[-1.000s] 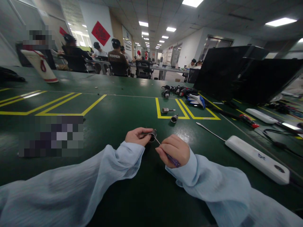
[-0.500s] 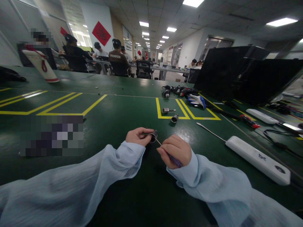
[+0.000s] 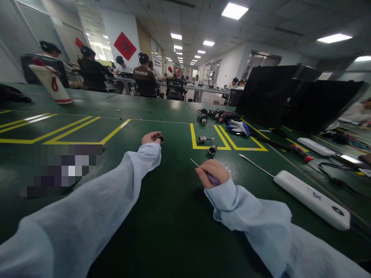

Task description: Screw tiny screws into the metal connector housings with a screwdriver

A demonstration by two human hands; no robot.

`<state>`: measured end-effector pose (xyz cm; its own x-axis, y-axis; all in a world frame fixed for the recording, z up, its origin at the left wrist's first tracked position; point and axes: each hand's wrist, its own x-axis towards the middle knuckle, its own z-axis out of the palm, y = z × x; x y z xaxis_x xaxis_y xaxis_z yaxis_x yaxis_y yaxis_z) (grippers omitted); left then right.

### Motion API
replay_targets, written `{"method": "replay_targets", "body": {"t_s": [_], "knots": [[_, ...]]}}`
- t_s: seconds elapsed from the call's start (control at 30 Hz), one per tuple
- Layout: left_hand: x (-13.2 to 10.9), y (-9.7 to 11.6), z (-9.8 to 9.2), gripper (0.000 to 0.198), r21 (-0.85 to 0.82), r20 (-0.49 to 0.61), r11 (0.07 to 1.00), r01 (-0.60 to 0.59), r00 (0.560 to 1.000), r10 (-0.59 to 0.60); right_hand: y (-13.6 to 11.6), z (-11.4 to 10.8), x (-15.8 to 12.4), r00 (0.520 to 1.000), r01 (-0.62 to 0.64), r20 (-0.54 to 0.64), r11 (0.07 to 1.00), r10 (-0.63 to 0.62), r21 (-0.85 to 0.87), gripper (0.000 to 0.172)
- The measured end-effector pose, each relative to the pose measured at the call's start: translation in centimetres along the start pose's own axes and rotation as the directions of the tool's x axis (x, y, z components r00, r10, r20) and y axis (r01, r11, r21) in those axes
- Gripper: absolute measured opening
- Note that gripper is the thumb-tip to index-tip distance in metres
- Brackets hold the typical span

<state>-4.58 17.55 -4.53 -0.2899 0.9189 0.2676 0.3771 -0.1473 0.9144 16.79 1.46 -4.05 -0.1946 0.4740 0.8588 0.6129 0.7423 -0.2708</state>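
Note:
My left hand (image 3: 151, 137) is closed on a short, cup-shaped metal hole saw (image 3: 160, 139), low over the table, its round rim facing right. My right hand (image 3: 215, 172) grips the purple handle of a thin screwdriver (image 3: 213, 178), whose bare shaft points up and left, apart from the metal piece. Between the hands a tiny dark bit (image 3: 179, 160) lies on the green table (image 3: 174, 216). Beyond my right hand, a second hole saw with a shank (image 3: 202, 139) lies within yellow tape, and another metal cup (image 3: 213, 149) rests at the tape's edge.
At right lie a white power strip (image 3: 311, 199), a red-and-black screwdriver (image 3: 301, 152) and a blue-and-white glove (image 3: 239, 128). Dark cabled parts (image 3: 213, 115) and large black monitors (image 3: 266, 102) stand behind. A white cup (image 3: 53, 83) is far left; people sit beyond.
My left hand has moved left and away from me with the hole saw, off the screwdriver tip. My right hand has shifted slightly up, still gripping the screwdriver. The tiny dark bit now shows.

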Motion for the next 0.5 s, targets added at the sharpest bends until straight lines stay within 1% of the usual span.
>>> {"method": "replay_targets", "body": {"t_s": [0.07,0.13,0.23,0.3,0.33,0.4,0.5], "knots": [[1.8,-0.4,-0.1,0.038,0.060,-0.016,0.998,-0.011,1.000,0.012,0.8,0.5,-0.1,0.995,-0.098,0.018,0.995,0.098,-0.012,0.014],[3.2,-0.7,-0.2,0.041,0.111,-0.010,0.994,-0.015,1.000,0.016,1.3,0.8,-0.2,0.979,-0.199,0.039,0.980,0.200,-0.016,0.014],[4.6,-1.2,-0.3,0.043,0.165,-0.001,0.986,-0.034,0.999,0.035,1.6,1.0,-0.3,0.942,-0.329,0.072,0.944,0.329,-0.008,0.015],[5.0,-1.4,-0.4,0.044,0.194,0.006,0.980,-0.049,0.999,0.049,1.6,1.2,-0.3,0.919,-0.379,0.115,0.925,0.378,-0.014,0.017],[5.1,-1.5,-0.4,0.046,0.208,0.014,0.977,-0.057,0.998,0.055,1.7,1.4,-0.2,0.911,-0.389,0.142,0.921,0.388,-0.026,0.017],[5.1,-1.4,-0.4,0.049,0.230,0.041,0.970,-0.079,0.997,0.071,1.9,1.7,0.1,0.900,-0.367,0.218,0.926,0.377,-0.085,0.018],[4.5,-0.8,-0.2,0.050,0.247,0.099,0.961,-0.127,0.989,0.106,2.3,2.8,1.0,0.886,-0.270,0.337,0.945,0.319,-0.184,0.013]]}}
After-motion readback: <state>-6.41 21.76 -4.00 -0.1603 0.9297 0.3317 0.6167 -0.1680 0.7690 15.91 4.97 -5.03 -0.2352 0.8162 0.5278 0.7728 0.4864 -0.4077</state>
